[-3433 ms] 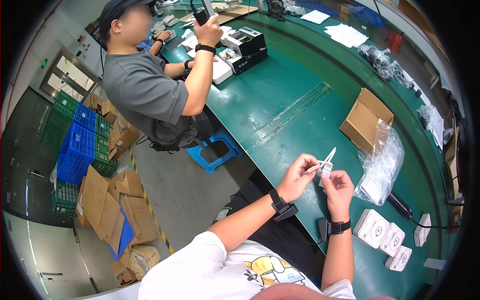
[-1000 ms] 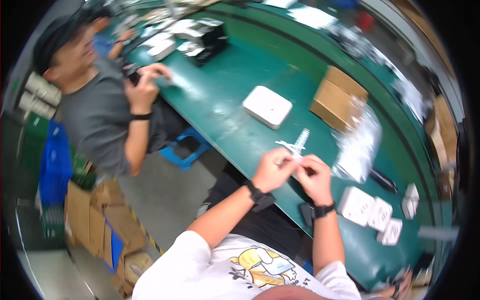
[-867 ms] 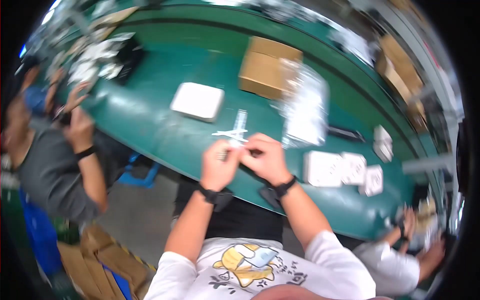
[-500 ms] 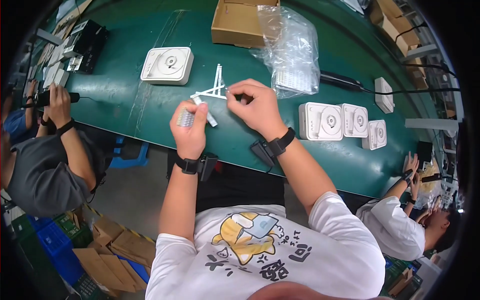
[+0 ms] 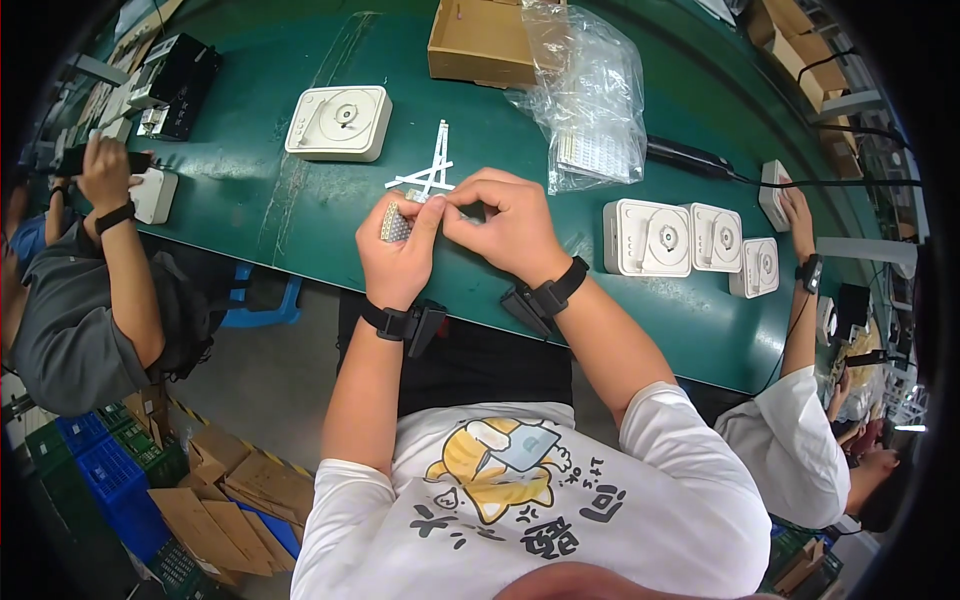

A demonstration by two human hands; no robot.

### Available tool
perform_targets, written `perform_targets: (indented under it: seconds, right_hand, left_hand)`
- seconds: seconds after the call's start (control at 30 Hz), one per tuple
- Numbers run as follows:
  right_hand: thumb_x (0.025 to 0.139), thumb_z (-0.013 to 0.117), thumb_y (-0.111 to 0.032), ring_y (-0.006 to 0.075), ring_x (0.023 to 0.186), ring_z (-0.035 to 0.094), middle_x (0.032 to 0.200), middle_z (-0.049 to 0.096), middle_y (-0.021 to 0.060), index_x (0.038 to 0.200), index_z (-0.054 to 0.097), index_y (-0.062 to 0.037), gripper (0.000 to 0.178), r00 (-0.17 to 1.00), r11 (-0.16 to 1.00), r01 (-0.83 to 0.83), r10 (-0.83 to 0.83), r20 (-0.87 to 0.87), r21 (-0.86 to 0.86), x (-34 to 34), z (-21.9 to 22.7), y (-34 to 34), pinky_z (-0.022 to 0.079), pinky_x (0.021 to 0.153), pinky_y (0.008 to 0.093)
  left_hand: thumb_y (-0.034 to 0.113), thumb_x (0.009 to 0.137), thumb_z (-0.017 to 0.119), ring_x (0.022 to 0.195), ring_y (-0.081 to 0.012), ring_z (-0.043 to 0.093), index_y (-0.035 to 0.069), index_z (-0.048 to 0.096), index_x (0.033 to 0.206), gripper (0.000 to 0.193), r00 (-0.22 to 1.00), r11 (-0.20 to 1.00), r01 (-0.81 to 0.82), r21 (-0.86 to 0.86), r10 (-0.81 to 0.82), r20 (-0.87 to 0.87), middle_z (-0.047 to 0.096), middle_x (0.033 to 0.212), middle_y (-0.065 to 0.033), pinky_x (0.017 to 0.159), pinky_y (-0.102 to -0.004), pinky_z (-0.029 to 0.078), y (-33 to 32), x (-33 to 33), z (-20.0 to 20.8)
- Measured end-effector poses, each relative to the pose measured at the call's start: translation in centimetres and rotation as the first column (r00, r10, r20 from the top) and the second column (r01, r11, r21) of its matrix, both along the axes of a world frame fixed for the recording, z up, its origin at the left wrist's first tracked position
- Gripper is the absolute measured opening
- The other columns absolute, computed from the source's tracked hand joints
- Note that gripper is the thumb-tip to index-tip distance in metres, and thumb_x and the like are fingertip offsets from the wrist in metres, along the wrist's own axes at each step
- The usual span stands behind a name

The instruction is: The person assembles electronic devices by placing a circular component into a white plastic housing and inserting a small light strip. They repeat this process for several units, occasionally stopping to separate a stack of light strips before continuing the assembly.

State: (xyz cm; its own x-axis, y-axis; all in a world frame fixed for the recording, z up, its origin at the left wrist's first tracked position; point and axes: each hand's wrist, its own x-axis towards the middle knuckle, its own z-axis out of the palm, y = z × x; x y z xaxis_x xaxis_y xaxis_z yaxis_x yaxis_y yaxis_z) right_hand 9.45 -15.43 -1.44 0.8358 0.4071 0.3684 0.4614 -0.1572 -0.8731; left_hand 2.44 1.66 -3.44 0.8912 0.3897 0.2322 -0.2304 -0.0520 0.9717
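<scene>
My left hand (image 5: pixel 397 262) is closed around a small sheet (image 5: pixel 396 224) covered in rows of pale dots, part of it hidden by the fingers. Against its thumb and fingertips, my right hand (image 5: pixel 508 228) is pinched; whatever lies between those fingertips is too small to make out. Just beyond both hands, several thin white strips (image 5: pixel 436 160) lie crossed over one another on the green table (image 5: pixel 480 130).
A white box-shaped device with a round dial (image 5: pixel 340 122) sits at the far left. Similar devices (image 5: pixel 647 238) stand at right, where a co-worker's hand (image 5: pixel 797 215) touches another. At the back are a cardboard box (image 5: pixel 480 50), a clear plastic bag (image 5: pixel 595 90) and a black tool (image 5: pixel 690 157).
My hands have come together, the left moving right and the right slightly left. The white strip hanging by my left hand is out of sight. The right co-worker has reached to a device.
</scene>
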Motion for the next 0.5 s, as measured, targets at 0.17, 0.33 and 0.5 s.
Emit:
perform_targets:
  seconds: [0.17, 0.33, 0.5]
  right_hand:
    - [0.093, 0.094, -0.011, 0.0088, 0.069, 0.065, 0.095, 0.084, 0.0031, 0.098, 0.089, -0.0049, 0.009, 0.982, 0.994, 0.110, -0.107, 0.155, -0.016, 0.4, 0.0, -0.1, 0.050, 0.061, 0.0274]
    - [0.093, 0.094, -0.013, 0.0092, 0.069, 0.064, 0.103, 0.085, 0.0046, 0.103, 0.090, -0.0047, 0.013, 0.966, 0.965, 0.251, -0.245, 0.079, -0.076, 2.6, 0.0, -1.7, 0.050, 0.062, 0.0273]
    - [0.096, 0.093, -0.013, 0.0082, 0.071, 0.063, 0.114, 0.085, 0.0056, 0.111, 0.088, -0.0044, 0.017, 0.979, 0.973, 0.198, -0.190, 0.076, -0.119, 1.4, 0.7, -1.0, 0.049, 0.063, 0.0263]
  left_hand:
    - [0.012, 0.109, 0.091, 0.079, -0.0042, 0.056, 0.002, 0.069, 0.092, 0.029, 1.000, 0.999, 0.003, 0.036, -0.003, 0.006, 0.065, 0.085, 0.0035, 0.070, -0.0254, 0.045, 0.0, -0.1, -0.4]
    - [0.011, 0.107, 0.092, 0.079, -0.0033, 0.055, 0.002, 0.070, 0.098, 0.026, 1.000, 1.000, -0.025, 0.008, 0.025, -0.013, 0.064, 0.086, 0.0039, 0.069, -0.0241, 0.044, -0.1, -0.1, 0.0]
    - [0.012, 0.103, 0.097, 0.077, -0.0023, 0.051, 0.004, 0.068, 0.112, 0.031, 1.000, 0.996, -0.031, -0.087, 0.030, -0.007, 0.060, 0.085, 0.0056, 0.069, -0.0221, 0.043, -1.3, 0.4, 1.0]
